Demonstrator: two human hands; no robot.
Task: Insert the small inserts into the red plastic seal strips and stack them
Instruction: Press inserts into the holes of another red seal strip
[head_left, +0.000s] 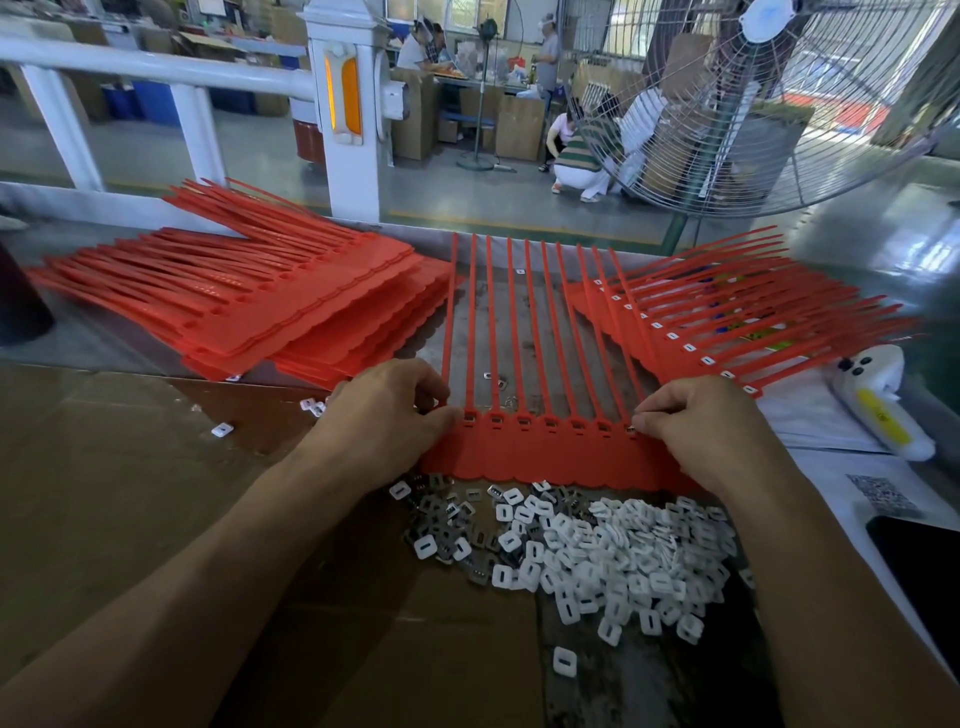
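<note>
The red seal strip sheet (550, 447) lies flat on the surface between your hands, its tails running toward 12 o'clock and its row of sockets crossing from 9 to 3. Your right hand (696, 421) pinches a small insert at the 3 o'clock end socket; your left hand (395, 410) grips the 9 o'clock edge. The loose insert pile (597, 545) sits at 6 o'clock, nearer your right hand. The finished stack (727, 322) lies toward 2 o'clock, unfilled sheets (291, 306) toward 10.

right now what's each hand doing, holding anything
Left hand: fingers curled, pinching the left end of the red seal strip.
Right hand: fingertips pinched at the strip's right end; a held insert cannot be told.
</note>
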